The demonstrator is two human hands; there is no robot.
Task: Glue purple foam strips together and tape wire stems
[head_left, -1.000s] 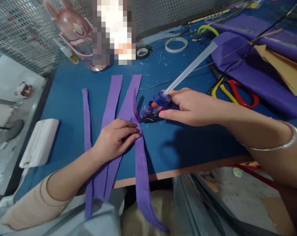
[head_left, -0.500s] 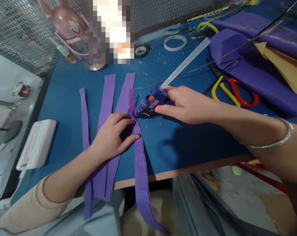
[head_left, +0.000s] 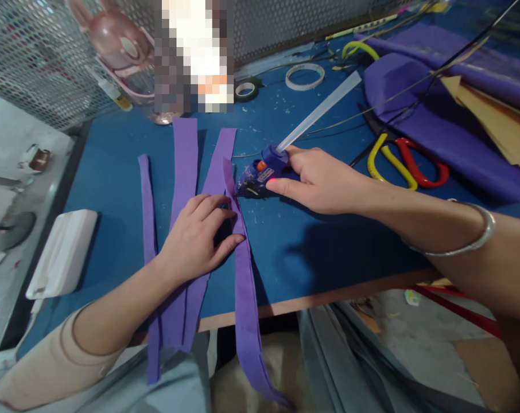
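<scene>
On the blue table (head_left: 341,241), right hand (head_left: 324,180) fingers clenched around glue gun (head_left: 260,175), left hand (head_left: 197,235) flat, released, on purple strip (head_left: 243,275).

A blue-topped worktable (head_left: 113,149) with a bare wooden front edge was seen filling most of the view. At twelve o'clock it was backed by a perforated metal screen (head_left: 40,51), grey and finely holed. At nine o'clock a pale grey floor (head_left: 6,132) was visible beyond the table's dark side edge, and a round dark base (head_left: 14,226) was stood upon it. At five o'clock, below the table edge, a grey floor with scattered scraps (head_left: 419,321) was seen. The tabletop was evenly lit from above, and soft shadows were cast on it.
</scene>
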